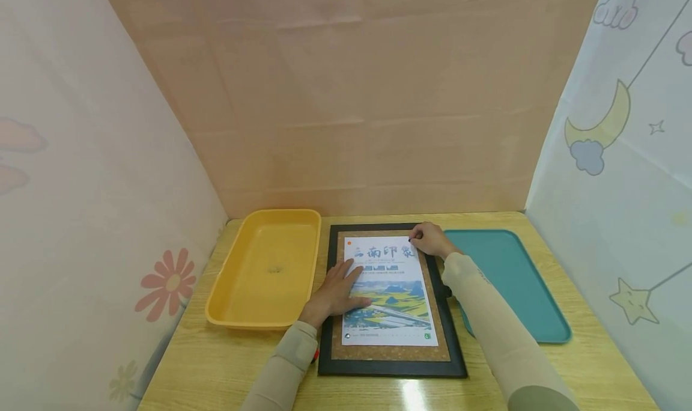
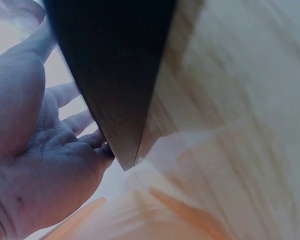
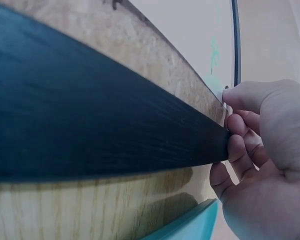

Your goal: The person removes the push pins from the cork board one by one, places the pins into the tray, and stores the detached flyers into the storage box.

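A printed poster (image 1: 386, 315) with a landscape picture and large blue characters lies on a black-framed corkboard (image 1: 389, 353). My left hand (image 1: 337, 291) rests on the poster's left side with its fingers spread. At the poster's top right corner, my right hand (image 1: 429, 240) pinches a small dark push pin (image 1: 409, 240), mostly hidden by the fingers. In the right wrist view the thumb (image 3: 245, 95) lies at the paper's corner, and other fingers touch the black frame (image 3: 105, 110). A small orange round pin (image 1: 349, 243) marks the top left corner.
Left of the board stands a yellow tray (image 1: 216, 291) with tiny dark bits in it. A teal tray (image 1: 519, 279) lies to the right, partly behind my right sleeve. Something red (image 1: 316, 356) shows beside my left sleeve. Fabric walls (image 1: 357, 98) enclose the wooden table.
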`<state>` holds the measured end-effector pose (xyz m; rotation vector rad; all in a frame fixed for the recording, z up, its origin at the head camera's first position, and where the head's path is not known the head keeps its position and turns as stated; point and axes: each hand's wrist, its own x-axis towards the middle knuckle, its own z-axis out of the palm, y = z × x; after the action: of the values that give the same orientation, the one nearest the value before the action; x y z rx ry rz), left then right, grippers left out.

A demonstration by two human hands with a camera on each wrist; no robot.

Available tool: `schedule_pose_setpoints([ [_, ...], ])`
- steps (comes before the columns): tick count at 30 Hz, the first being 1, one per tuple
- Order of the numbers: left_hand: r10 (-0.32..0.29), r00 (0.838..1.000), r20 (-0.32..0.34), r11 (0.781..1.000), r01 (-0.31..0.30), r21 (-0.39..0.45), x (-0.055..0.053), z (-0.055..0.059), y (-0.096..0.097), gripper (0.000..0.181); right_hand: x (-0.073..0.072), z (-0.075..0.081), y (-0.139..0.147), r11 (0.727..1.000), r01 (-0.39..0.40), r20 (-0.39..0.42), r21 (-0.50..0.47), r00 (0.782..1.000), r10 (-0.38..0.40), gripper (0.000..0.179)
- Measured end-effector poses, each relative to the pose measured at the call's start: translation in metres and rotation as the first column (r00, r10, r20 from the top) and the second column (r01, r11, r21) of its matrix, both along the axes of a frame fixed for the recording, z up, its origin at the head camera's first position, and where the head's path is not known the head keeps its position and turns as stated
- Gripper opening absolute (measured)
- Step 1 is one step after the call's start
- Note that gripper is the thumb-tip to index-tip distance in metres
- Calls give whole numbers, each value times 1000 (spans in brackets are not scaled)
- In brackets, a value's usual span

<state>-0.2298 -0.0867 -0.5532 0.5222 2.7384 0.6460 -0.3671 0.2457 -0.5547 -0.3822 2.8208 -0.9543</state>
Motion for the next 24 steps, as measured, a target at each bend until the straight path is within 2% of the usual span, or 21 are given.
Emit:
schedule_pose_setpoints([
  [24,-13,1000,-8,1000,12,-9,-1,-4,-1,93,1,1,-1,1000,-4,3,-3,1000,4,14],
])
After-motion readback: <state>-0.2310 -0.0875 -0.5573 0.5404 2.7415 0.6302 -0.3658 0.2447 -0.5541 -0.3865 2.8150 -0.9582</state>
